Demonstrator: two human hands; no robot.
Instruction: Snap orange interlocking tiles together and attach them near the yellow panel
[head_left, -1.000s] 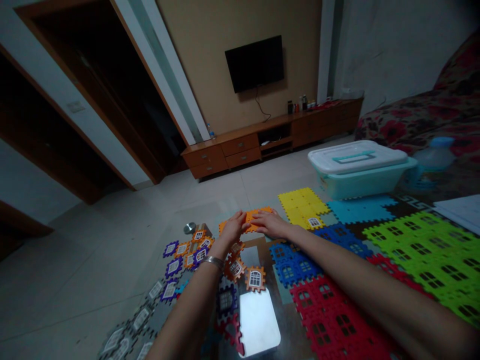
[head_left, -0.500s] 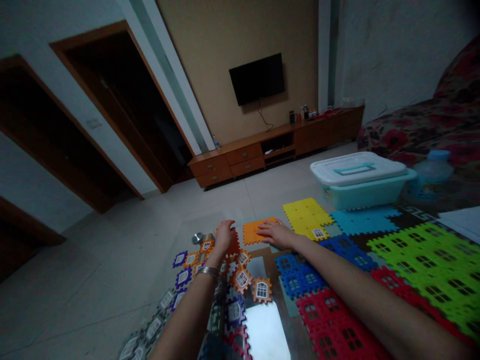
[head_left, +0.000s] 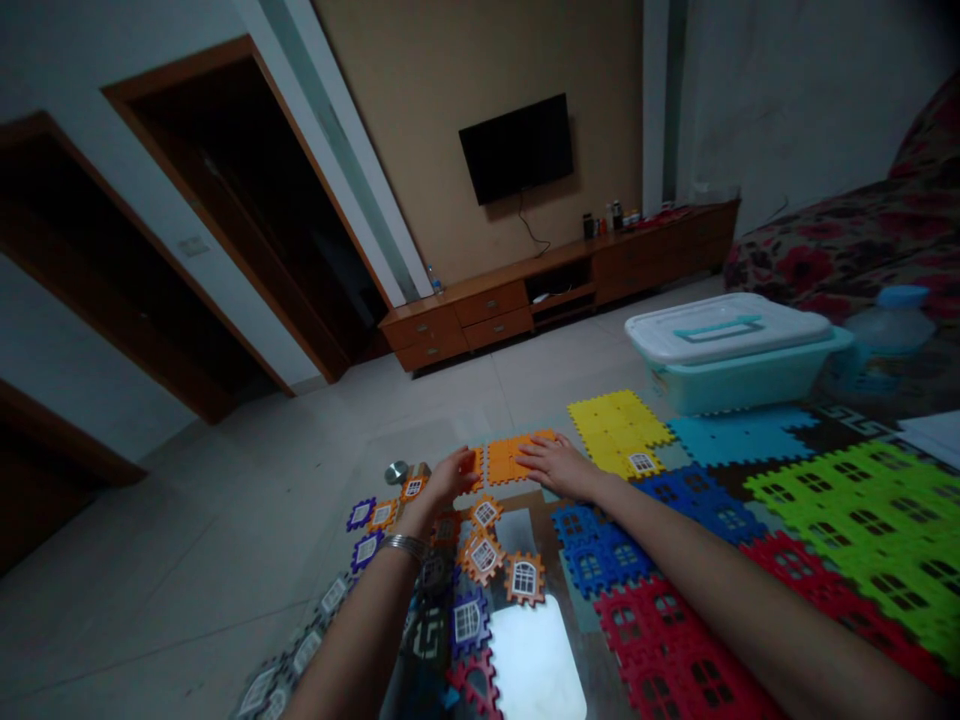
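The orange puzzle tiles are touched by the open right hand; the open left hand is held just beside them.

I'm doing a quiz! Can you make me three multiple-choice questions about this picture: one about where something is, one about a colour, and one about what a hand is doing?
1. Where is the television?
A) lying on the floor
B) on the wall above the wooden cabinet
C) leaning on a door

2. What colour is the lid of the plastic storage box?
A) white
B) red
C) yellow

3. How is the right hand?
A) clenched in a fist
B) lifting the box
C) resting open on orange puzzle pieces

Answers:
1 B, it hangs on the wall over the cabinet.
2 A, the lid on the teal box looks white.
3 C, its fingers lie spread on the orange pieces.
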